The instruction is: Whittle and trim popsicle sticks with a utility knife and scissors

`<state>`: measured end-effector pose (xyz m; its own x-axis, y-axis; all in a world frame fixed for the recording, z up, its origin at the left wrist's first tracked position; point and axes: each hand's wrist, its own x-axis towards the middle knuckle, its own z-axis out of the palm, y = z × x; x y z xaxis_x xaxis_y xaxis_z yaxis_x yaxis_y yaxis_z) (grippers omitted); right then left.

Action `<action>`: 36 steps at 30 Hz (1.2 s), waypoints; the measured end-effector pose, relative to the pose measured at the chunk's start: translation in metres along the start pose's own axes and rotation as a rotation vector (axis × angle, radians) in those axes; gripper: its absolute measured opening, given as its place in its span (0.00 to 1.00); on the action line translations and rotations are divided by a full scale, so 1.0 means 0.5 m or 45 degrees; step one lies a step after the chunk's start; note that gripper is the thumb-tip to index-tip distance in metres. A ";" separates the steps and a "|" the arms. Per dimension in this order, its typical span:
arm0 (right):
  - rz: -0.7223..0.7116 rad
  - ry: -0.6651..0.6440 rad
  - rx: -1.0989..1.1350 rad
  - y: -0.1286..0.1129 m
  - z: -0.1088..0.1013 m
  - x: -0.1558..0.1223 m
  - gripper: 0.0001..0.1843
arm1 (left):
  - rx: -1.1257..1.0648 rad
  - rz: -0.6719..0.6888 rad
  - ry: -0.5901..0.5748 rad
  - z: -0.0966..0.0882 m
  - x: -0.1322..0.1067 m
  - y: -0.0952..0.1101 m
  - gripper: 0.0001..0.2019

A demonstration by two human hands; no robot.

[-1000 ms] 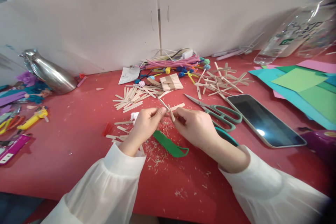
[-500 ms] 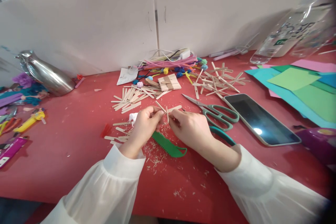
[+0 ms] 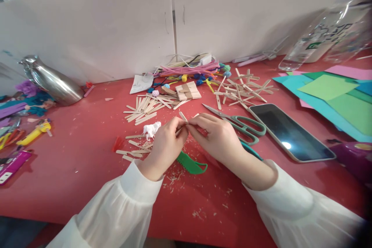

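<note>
My left hand (image 3: 168, 143) is closed in a pinch on a pale wooden craft stick (image 3: 183, 116), whose rounded end pokes up past the fingertips. The fingertips of my right hand (image 3: 219, 137) meet the left ones and pinch at the same stick; most of it is hidden by my fingers. Below the hands lies a green toothed plastic cutter (image 3: 192, 164), its left end covered by my left hand. Wood shavings (image 3: 174, 180) are scattered around it. Beside my left hand sit a crumpled white tissue (image 3: 152, 129) and several loose craft sticks (image 3: 130, 152).
Grey-green scissors (image 3: 240, 124) and a phone (image 3: 290, 131) lie to the right, near coloured paper (image 3: 328, 89). Piles of craft sticks (image 3: 142, 108) and pink pipe cleaners (image 3: 186, 69) lie behind. A metal jug (image 3: 55, 81) stands left, a plastic bottle (image 3: 308, 44) back right.
My hands have come together, fingertips touching. The two crossed sticks seen between them before are now mostly covered, one end showing. The white tissue shows more fully.
</note>
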<state>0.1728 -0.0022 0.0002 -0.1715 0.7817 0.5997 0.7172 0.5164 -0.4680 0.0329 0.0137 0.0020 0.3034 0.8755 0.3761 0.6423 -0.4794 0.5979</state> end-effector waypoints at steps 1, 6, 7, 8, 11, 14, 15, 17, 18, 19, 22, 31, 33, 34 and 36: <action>-0.002 0.020 -0.048 -0.001 0.003 -0.001 0.12 | -0.032 -0.018 0.001 0.002 0.000 0.000 0.03; 0.077 0.069 -0.172 -0.005 0.013 -0.004 0.11 | -0.175 -0.090 -0.043 0.009 -0.001 -0.004 0.06; 0.081 0.070 -0.164 -0.005 0.014 -0.004 0.11 | -0.171 -0.089 -0.059 0.009 -0.001 -0.003 0.05; 0.073 0.063 -0.151 -0.005 0.015 -0.004 0.10 | -0.147 -0.086 -0.071 0.007 -0.001 -0.002 0.04; 0.009 0.041 -0.102 -0.005 0.016 -0.001 0.09 | 0.106 -0.087 -0.120 -0.003 0.001 0.003 0.04; -0.030 0.031 -0.059 -0.007 0.015 0.002 0.09 | 0.435 -0.056 -0.184 -0.011 0.003 0.008 0.07; -0.034 0.026 -0.048 -0.008 0.014 0.002 0.10 | 0.499 -0.036 -0.188 -0.013 0.004 0.008 0.08; -0.038 0.009 -0.041 -0.007 0.014 0.003 0.10 | 0.547 0.005 -0.173 -0.013 0.005 0.009 0.10; -0.038 0.003 -0.051 -0.006 0.014 0.003 0.10 | 0.552 0.019 -0.166 -0.013 0.005 0.010 0.11; -0.033 0.006 -0.075 -0.004 0.015 0.004 0.09 | 0.553 0.027 -0.164 -0.012 0.005 0.010 0.11; 0.013 0.038 -0.196 -0.002 0.018 0.004 0.09 | 0.549 0.032 -0.167 -0.007 0.005 0.011 0.11; 0.171 0.058 -0.181 -0.009 0.022 0.005 0.10 | 0.469 0.082 -0.140 0.016 0.001 0.004 0.09; 0.212 0.068 -0.154 -0.010 0.023 0.006 0.10 | 0.455 0.074 -0.140 0.019 -0.001 0.006 0.09; 0.227 0.072 -0.140 -0.011 0.023 0.007 0.10 | 0.442 0.072 -0.143 0.020 -0.001 0.007 0.09; 0.245 0.073 -0.104 -0.010 0.024 0.008 0.10 | 0.413 0.067 -0.137 0.021 -0.001 0.008 0.08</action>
<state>0.1605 0.0023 -0.0029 0.0111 0.8407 0.5415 0.7857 0.3276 -0.5248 0.0424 0.0119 -0.0033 0.4037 0.8596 0.3132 0.8090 -0.4953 0.3166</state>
